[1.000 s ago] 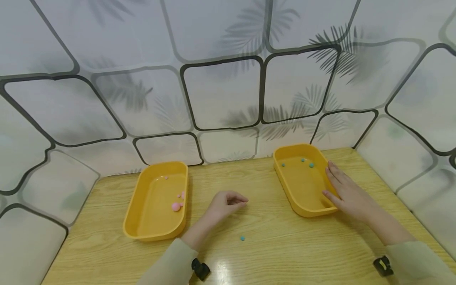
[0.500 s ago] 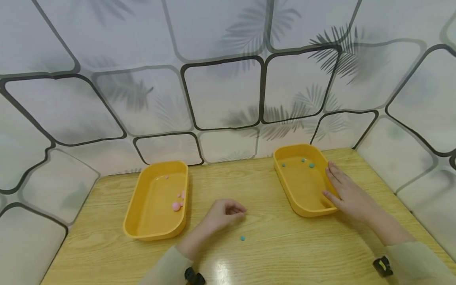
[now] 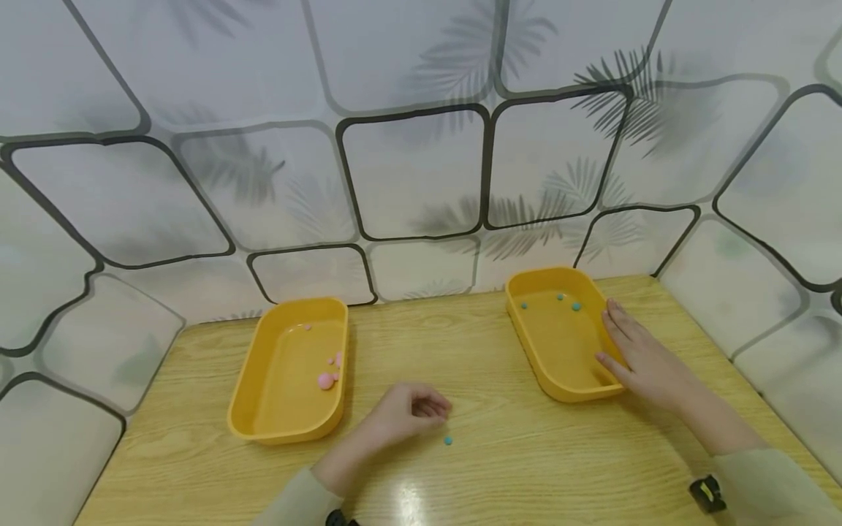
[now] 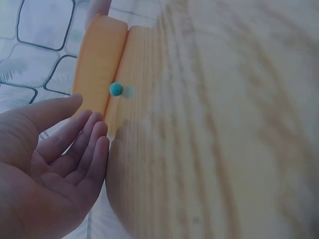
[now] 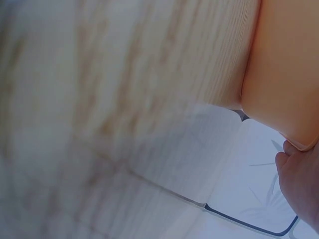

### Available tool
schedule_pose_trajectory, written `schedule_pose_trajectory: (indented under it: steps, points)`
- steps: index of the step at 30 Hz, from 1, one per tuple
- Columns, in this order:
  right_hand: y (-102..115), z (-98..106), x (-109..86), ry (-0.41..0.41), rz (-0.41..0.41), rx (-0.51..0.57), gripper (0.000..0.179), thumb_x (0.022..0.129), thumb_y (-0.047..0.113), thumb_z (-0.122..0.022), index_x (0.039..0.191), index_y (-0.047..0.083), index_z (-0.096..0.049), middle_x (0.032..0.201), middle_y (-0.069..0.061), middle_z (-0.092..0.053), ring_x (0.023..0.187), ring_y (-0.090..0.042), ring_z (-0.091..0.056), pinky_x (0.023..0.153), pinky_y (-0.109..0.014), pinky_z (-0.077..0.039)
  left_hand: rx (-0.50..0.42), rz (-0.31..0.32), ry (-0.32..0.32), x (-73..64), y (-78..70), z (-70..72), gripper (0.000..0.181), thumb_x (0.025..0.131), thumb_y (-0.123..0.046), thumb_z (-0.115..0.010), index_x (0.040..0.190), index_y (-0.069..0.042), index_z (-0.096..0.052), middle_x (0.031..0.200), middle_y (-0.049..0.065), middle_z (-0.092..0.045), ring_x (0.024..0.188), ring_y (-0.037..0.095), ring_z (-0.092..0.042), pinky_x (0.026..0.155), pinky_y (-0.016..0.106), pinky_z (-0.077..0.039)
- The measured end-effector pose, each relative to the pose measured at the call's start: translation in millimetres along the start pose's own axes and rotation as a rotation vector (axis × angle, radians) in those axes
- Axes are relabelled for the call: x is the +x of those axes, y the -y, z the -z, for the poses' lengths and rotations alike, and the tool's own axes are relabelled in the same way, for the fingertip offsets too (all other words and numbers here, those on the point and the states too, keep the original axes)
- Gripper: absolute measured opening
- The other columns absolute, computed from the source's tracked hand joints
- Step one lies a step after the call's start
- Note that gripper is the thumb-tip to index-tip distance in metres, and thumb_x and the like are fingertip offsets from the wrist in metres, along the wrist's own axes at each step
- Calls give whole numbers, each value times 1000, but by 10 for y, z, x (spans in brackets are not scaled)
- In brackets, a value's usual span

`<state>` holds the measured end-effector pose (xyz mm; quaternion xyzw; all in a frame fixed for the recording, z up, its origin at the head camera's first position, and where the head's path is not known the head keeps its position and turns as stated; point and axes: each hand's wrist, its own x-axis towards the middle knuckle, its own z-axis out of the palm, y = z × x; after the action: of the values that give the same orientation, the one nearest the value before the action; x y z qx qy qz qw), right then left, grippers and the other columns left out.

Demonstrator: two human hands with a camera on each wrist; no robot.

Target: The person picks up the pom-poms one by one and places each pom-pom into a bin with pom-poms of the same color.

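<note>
A small teal ball lies on the wooden table, just in front of my left hand. That hand hovers low with bent, loose fingers and a gap between thumb and fingertips; nothing is held there. In the left wrist view the ball sits beyond the fingertips, apart from them. My right hand rests on the right rim of a yellow tray, fingers extended and thumb reaching over the edge. Inside this tray are several teal balls. The right wrist view shows only part of the hand against the tray wall.
Another yellow tray stands at the left, with several pink balls of different sizes in it. Patterned fabric walls enclose the wooden table at the back and both sides.
My left hand has drawn back toward the near side and come closer to the teal ball on the table, its fingers parting a little. The right hand and both trays have kept their places.
</note>
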<state>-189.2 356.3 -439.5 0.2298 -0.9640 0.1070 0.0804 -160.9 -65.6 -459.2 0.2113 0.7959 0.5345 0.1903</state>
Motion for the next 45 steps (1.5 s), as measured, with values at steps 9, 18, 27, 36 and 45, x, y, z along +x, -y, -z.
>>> schedule_pose_trajectory:
  steps: [9, 18, 27, 36, 45]
  points:
    - [5, 2, -17, -10, 10, 3, 73, 98, 33, -48, 148, -7, -11, 157, -21, -3, 145, -33, -4, 114, -18, 10, 117, -74, 48, -72, -4, -16, 25, 78, -16, -78, 102, -9, -71, 93, 2, -71, 82, 11, -64, 73, 20, -54]
    - [20, 16, -18, 5, -5, 20, 73, 99, 34, -47, 148, -5, -10, 157, -20, -1, 145, -34, -4, 114, -19, 10, 341, -209, 44, -109, 63, -71, 24, 77, -17, -79, 99, -16, -71, 94, -8, -68, 83, 1, -59, 76, 15, -51]
    - [39, 27, -25, 19, -17, 38, 73, 99, 34, -46, 149, -4, -7, 157, -20, 0, 145, -33, -3, 111, -14, 14, 496, -266, 20, -113, 26, -125, 18, 77, -16, -78, 94, -17, -73, 88, -9, -66, 79, -1, -57, 72, 11, -48]
    - [28, 18, -19, 22, -15, 31, 74, 99, 34, -46, 149, -3, -7, 157, -19, 0, 145, -33, -3, 112, -17, 13, 536, -298, 32, -117, -21, -142, 9, 79, -13, -76, 85, -18, -72, 80, -11, -65, 73, -1, -56, 67, 9, -47]
    - [43, 28, -22, 26, -18, 32, 73, 99, 35, -45, 149, -4, -7, 157, -20, 0, 145, -35, -4, 114, -20, 12, 531, -288, 30, -124, -34, -150, 6, 81, -15, -74, 84, -19, -72, 79, -13, -64, 72, -2, -55, 66, 9, -47]
